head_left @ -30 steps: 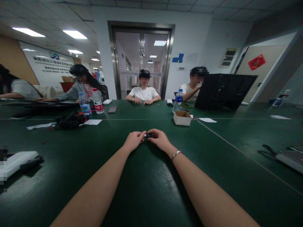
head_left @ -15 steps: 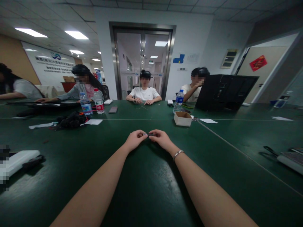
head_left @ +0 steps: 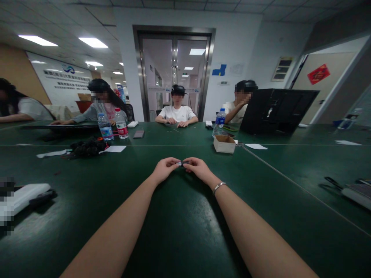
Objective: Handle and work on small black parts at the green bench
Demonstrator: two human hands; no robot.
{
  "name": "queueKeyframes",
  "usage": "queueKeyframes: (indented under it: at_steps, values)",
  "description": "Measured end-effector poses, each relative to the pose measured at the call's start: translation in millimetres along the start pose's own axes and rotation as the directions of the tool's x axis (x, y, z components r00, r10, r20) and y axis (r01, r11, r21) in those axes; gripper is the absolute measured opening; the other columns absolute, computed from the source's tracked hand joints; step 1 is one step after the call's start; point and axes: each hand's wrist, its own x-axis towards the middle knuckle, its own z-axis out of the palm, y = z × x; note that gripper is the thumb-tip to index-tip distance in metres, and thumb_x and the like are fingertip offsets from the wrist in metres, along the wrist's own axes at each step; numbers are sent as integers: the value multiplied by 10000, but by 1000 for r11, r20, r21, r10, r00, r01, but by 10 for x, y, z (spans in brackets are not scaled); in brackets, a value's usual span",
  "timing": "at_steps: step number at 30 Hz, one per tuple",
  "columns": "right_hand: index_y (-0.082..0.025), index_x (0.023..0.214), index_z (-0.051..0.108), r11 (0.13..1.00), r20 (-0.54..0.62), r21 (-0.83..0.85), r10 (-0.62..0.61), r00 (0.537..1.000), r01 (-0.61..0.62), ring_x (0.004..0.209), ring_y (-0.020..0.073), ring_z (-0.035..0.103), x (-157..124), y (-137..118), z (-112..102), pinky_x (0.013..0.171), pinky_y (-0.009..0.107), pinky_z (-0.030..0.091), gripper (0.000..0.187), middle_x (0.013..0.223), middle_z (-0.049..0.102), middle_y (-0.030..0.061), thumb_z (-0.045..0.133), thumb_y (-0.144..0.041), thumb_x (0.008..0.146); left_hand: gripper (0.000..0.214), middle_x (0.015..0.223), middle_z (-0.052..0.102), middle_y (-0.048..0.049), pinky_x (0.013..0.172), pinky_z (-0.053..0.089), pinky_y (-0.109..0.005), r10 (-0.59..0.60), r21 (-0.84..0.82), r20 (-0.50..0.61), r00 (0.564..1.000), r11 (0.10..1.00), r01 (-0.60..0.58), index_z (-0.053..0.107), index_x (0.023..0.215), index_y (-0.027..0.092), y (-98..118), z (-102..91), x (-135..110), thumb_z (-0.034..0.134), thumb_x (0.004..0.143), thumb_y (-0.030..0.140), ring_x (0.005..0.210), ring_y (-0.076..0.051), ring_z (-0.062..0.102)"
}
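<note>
A small, slim, dark object with a silvery end (head_left: 181,164) is between the person's two hands, over the green tabletop (head_left: 179,216). The left hand (head_left: 166,169) pinches the silvery end; the right hand (head_left: 199,170), a silver metal bracelet (head_left: 218,188) at its wrist, grips the dark end. Beyond, rightward, stands an open cream rectangular box (head_left: 224,146), a blue-labelled clear plastic bottle (head_left: 219,122) just behind it.

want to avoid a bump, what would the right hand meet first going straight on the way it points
Most likely the left hand: the right hand points towards it, with a small dark object between the two. Exact depth is unclear.
</note>
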Motion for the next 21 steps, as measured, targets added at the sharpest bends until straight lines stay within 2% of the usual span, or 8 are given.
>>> queueKeyframes:
  at_steps: [5, 12, 16, 21]
  values:
    - [-139, 928, 644, 1000, 11, 17, -26, 1000, 25, 558, 88, 524, -5, 10, -8, 572, 242, 423, 288, 619, 558, -35, 691, -268, 675, 292, 860, 707, -69, 813, 469, -319, -30, 60, -10, 1000, 998, 30, 680, 913, 153, 37, -10, -14, 639, 725, 372, 821, -183, 638]
    - [-148, 938, 644, 999, 14, -23, -41, 999, 42, 587, 94, 528, -7, 30, -8, 583, 249, 420, 312, 710, 613, -7, 700, -258, 651, 352, 676, 668, -18, 650, 403, -276, -88, 342, -42, 995, 935, 97, 677, 751, 170, 105, -25, -32, 526, 776, 487, 638, -156, 570]
    - [-156, 954, 649, 997, 4, -59, -40, 999, 41, 607, 103, 529, -19, 13, -10, 584, 246, 411, 336, 700, 611, -9, 707, -279, 646, 451, 657, 656, -21, 649, 379, -269, -92, 357, -42, 995, 929, 101, 656, 666, 170, 108, -23, -30, 473, 784, 564, 653, -160, 574]
    - [-164, 952, 660, 992, -10, -120, -46, 999, 45, 584, 92, 478, -49, -50, -10, 548, 233, 367, 350, 712, 601, -14, 715, -296, 632, 524, 539, 581, 7, 601, 346, -262, -130, 379, -47, 990, 915, 138, 636, 643, 174, 120, -5, -43, 409, 794, 621, 562, -144, 534]
